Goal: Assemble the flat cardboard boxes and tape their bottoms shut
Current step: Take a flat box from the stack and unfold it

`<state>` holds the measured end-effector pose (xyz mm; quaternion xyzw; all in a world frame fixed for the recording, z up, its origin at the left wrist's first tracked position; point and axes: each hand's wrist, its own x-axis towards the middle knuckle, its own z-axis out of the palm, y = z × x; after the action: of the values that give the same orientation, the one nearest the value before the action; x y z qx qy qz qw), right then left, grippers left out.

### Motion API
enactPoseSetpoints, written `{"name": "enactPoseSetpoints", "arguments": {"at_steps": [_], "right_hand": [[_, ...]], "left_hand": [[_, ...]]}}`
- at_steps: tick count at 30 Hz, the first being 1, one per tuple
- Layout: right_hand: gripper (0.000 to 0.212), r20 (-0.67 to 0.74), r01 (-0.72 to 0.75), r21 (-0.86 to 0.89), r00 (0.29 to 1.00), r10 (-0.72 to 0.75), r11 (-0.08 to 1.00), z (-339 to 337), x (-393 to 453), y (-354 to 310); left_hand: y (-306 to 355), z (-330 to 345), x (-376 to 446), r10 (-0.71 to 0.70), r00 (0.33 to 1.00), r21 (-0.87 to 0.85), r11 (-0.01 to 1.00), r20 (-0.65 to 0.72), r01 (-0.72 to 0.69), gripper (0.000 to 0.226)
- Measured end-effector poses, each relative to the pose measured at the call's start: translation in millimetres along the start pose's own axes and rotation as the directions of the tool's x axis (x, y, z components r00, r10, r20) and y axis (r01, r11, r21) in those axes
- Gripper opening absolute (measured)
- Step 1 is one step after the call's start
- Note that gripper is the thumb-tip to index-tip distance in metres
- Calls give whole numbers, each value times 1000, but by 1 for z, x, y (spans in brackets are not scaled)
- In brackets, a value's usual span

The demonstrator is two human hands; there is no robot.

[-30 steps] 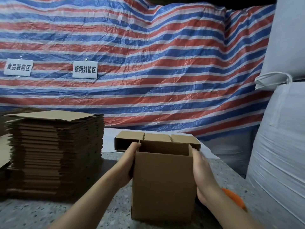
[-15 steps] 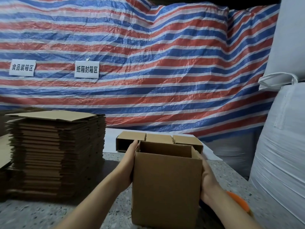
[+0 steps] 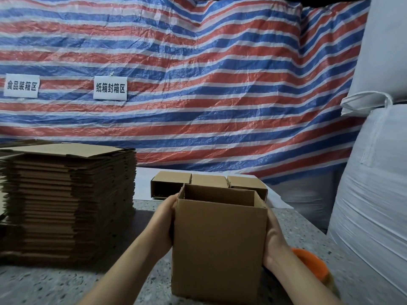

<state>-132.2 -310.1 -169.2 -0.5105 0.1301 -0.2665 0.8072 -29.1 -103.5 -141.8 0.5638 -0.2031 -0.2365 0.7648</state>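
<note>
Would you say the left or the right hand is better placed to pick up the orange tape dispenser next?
Probably the right hand. The orange tape dispenser lies just beyond its wrist, on the box's right side. The left hand presses the opposite wall and would have to cross over.

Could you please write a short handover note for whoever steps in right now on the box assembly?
Left hand and right hand press flat against the two sides of the open box, which stands upright on the table with its top open; its bottom is out of sight, so taping cannot be confirmed.
Three assembled boxes lie in a row behind it.
The stack of flat boxes sits on the left, with many left to assemble.
An orange object, possibly the tape dispenser, lies partly hidden behind the right wrist.
Next: check the bottom seam, set this box with the others, take another flat.
</note>
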Motion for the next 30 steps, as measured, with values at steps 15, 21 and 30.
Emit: {"name": "enactPoseSetpoints", "arguments": {"at_steps": [15,21,30], "right_hand": [[60,67,67,-45,996,-63,997,2,-7,0],[51,53,4,-106,999,2,994,4,-10,-4],[29,-33,-131,-306,991,127,943,2,2,-11]], "left_hand": [[-5,-3,7,12,999,137,991,-44,-6,18],[-6,-7,4,55,998,156,986,24,-58,18],[-4,-25,-1,120,955,172,970,271,-170,63]]}}
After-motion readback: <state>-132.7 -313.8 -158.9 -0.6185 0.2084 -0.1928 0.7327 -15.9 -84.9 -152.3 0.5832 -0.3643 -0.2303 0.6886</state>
